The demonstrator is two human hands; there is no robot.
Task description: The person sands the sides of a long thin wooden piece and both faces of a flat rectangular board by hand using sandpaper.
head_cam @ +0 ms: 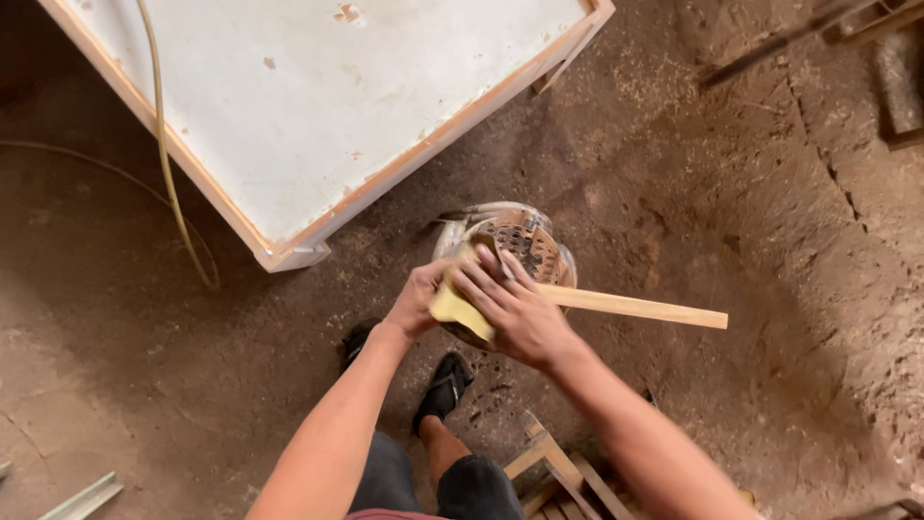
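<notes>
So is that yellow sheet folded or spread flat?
Folded: the yellow sheet bends around the wooden strip under the right hand.

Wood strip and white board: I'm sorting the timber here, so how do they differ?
The wood strip is thin, narrow and bare pale wood; the white board is wide, flat and painted white, chipped in spots, with a wooden rim. The strip is held under the right hand above the floor; the board is untouched. Both have pale wood showing.

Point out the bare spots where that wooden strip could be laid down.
Bare dirt floor right of the white table; the tabletop right of the hose. Crowded at the round container, where both hands, left and right, grip the strip.
</notes>
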